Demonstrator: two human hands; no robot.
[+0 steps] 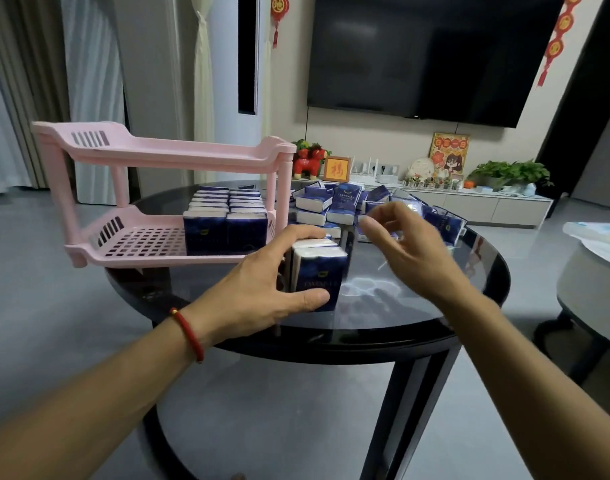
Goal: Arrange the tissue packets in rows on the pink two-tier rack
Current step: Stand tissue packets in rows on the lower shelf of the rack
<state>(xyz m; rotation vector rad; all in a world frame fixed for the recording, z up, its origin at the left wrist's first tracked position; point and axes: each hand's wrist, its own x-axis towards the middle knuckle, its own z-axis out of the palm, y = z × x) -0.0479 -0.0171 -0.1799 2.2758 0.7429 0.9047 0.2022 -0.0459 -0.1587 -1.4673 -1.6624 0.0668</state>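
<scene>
While the left hand (262, 282) grips a small upright stack of dark blue tissue packets with white tops (315, 271), its thumb presses the near face of the front packet and its fingers curl over the far side of the stack. A red cord bracelet (187, 332) sits on the left wrist. This held stack stands on the round black glass table (418, 299), just in front of the right end of the rack.

The right hand (404, 247) hovers above the table to the right of the stack, with relaxed, slightly bent fingers, and it holds nothing. It is blurred, so the exact pose of the fingertips is not clear.

Behind both hands lies a loose pile of the same blue tissue packets (345, 206), some flat and some tilted, spread across the far part of the table.

On the left part of the table stands the pink plastic two-tier rack (165, 154) with slotted shelves. Two neat rows of tissue packets (227, 216) stand on its lower tier at the right end, touching each other. No packets can be seen on the upper tier from this angle.

Further back, a large dark television (431, 53) hangs on the wall above a low white cabinet (470, 202) with small ornaments and a green plant (511, 171).
</scene>
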